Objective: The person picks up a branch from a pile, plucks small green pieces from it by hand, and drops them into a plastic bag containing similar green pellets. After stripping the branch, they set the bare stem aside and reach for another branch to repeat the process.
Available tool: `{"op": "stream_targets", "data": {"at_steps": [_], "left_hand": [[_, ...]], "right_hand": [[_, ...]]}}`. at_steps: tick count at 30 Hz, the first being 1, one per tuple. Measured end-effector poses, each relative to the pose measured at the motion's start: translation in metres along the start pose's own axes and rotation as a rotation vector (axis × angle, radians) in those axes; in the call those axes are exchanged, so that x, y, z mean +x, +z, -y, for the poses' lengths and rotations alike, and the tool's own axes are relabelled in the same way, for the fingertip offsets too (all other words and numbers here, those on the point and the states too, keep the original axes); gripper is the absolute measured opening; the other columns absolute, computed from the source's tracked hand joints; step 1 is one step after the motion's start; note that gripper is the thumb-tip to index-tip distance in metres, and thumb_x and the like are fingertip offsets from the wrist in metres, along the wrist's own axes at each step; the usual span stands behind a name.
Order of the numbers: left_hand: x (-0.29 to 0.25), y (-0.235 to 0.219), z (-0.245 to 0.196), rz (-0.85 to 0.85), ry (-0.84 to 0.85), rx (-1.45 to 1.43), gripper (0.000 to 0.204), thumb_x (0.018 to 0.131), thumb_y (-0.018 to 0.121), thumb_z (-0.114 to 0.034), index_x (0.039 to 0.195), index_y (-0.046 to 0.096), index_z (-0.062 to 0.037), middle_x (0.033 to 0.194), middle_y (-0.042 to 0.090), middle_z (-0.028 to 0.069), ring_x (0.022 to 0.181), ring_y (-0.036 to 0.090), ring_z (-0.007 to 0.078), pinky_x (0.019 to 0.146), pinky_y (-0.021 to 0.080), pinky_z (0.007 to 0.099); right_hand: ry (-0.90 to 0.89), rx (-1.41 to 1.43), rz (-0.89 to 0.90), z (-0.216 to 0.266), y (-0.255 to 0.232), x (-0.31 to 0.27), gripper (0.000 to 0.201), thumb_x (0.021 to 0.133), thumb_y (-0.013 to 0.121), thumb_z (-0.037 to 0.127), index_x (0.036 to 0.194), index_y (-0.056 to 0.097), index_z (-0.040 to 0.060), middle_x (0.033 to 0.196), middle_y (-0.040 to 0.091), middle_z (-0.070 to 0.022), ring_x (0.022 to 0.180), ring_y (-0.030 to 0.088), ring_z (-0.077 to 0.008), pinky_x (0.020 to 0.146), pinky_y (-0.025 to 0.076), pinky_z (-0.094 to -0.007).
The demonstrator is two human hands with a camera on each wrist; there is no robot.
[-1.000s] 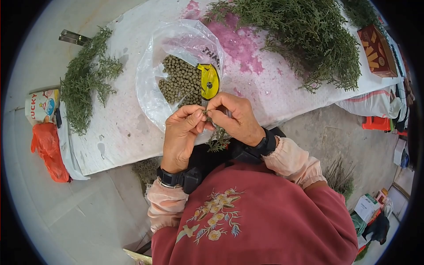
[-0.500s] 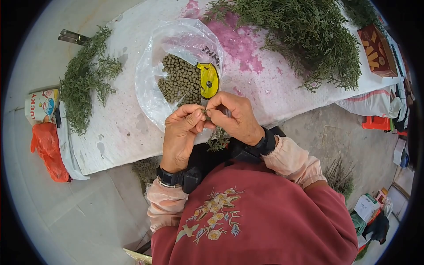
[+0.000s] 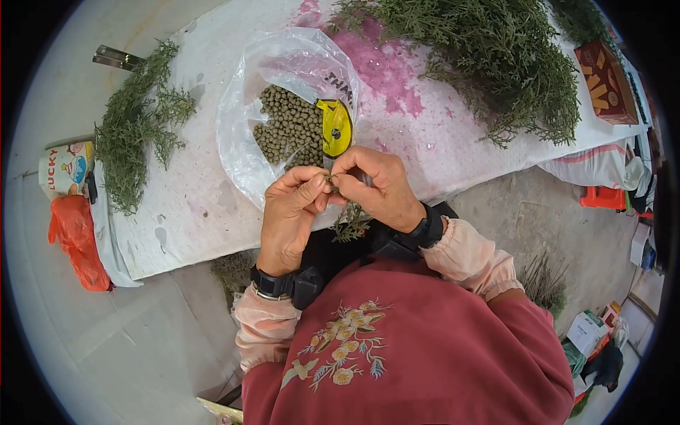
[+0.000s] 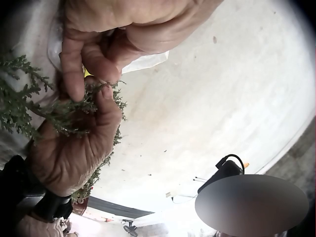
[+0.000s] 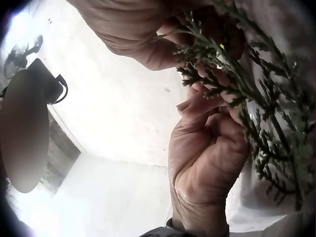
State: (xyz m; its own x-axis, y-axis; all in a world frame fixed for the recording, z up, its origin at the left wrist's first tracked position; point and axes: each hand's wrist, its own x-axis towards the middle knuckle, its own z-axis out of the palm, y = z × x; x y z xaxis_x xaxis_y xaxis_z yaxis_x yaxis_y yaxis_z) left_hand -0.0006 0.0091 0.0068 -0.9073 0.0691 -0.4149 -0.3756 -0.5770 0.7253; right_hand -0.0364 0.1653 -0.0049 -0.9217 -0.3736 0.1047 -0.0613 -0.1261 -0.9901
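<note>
A green conifer sprig (image 3: 350, 223) with scaly leaves hangs below the joined fingertips, over the table's near edge. My left hand (image 3: 289, 223) pinches at its tip between thumb and forefinger. Meeting it from the other side, my right hand (image 3: 383, 190) pinches the sprig too, its thumb and forefinger bent. The leafy branch (image 5: 269, 106) spreads past both hands in the right wrist view. Just beyond them lies a clear plastic bag (image 3: 237, 145) with a yellow label, filled with many small round greenish-brown cones (image 3: 292, 127). What lies right between the fingertips is mostly hidden.
A large conifer heap (image 3: 496, 64) covers the back right of the white, pink-stained table (image 3: 184, 234); a smaller branch (image 3: 138, 127) lies left. A red box (image 3: 606, 81) stands at the right end. An orange bag (image 3: 76, 244) hangs at the left edge.
</note>
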Motion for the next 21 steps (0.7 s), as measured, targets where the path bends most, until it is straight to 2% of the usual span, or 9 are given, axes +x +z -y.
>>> {"op": "stream_targets", "data": {"at_steps": [11, 15, 18, 21], "left_hand": [[-0.0005, -0.0002, 0.0008, 0.007, 0.007, 0.010, 0.008, 0.085, 0.057, -0.005, 0.089, 0.061, 0.0004, 0.076, 0.058, 0.0054, 0.060, 0.049, 0.0106, 0.069, 0.053, 0.0348], [-0.0016, 0.0030, 0.0002, -0.025, 0.006, 0.002, 0.008, 0.085, 0.057, -0.005, 0.089, 0.061, 0.0009, 0.076, 0.058, 0.0054, 0.060, 0.049, 0.0102, 0.068, 0.051, 0.0302], [-0.0013, 0.0025, -0.0008, -0.008, 0.021, -0.018, 0.007, 0.085, 0.058, -0.003, 0.088, 0.060, 0.0028, 0.076, 0.058, 0.0068, 0.060, 0.050, 0.0104, 0.068, 0.055, 0.0323], [-0.0015, 0.0029, -0.0008, -0.010, 0.031, -0.006, 0.007, 0.085, 0.058, -0.003, 0.088, 0.060, 0.0027, 0.076, 0.058, 0.0068, 0.060, 0.050, 0.0102, 0.067, 0.054, 0.0310]], "right_hand": [[-0.016, -0.035, 0.019, -0.0002, -0.0018, 0.0002, 0.002, 0.079, 0.059, 0.002, 0.080, 0.057, 0.0017, 0.069, 0.057, 0.0006, 0.060, 0.049, -0.0033, 0.051, 0.039, -0.0192], [-0.011, -0.008, 0.013, -0.0035, -0.0006, -0.0005, 0.003, 0.079, 0.060, 0.001, 0.081, 0.057, 0.0015, 0.070, 0.057, 0.0007, 0.060, 0.050, -0.0030, 0.052, 0.039, -0.0190], [0.006, 0.009, 0.010, -0.0049, -0.0002, -0.0008, 0.003, 0.080, 0.059, 0.001, 0.081, 0.057, 0.0012, 0.071, 0.057, 0.0008, 0.061, 0.050, -0.0024, 0.052, 0.039, -0.0183], [-0.016, -0.023, 0.006, -0.0058, -0.0003, -0.0009, 0.003, 0.080, 0.059, 0.001, 0.081, 0.057, 0.0011, 0.071, 0.057, 0.0008, 0.061, 0.050, -0.0021, 0.052, 0.039, -0.0180]]}}
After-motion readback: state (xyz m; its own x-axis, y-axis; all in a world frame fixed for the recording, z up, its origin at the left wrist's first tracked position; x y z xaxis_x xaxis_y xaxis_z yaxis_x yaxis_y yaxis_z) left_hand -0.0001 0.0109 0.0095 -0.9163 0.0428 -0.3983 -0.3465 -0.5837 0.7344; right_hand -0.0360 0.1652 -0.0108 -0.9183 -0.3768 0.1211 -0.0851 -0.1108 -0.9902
